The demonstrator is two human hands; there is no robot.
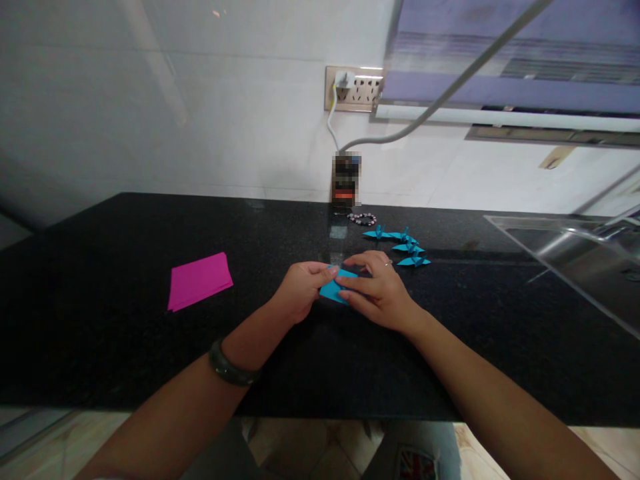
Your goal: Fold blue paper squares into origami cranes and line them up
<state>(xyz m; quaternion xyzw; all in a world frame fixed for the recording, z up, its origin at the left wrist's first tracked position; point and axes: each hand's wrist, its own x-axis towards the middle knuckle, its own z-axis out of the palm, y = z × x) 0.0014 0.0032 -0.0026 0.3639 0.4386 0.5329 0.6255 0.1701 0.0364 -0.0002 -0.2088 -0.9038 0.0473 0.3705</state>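
The left hand point(300, 288) pinches blue paper point(333, 291), right hand point(381, 293) presses it with flat fingers; sink point(565, 248) well apart.

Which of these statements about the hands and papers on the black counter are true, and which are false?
1. The left hand and the right hand both touch the blue paper. True.
2. The pink paper lies to the right of the hands. False: it lies to their left.
3. Folded blue cranes lie beyond the right hand. True.
4. The left wrist is bare. False: it wears a dark band.
5. A sink is at the right end of the counter. True.
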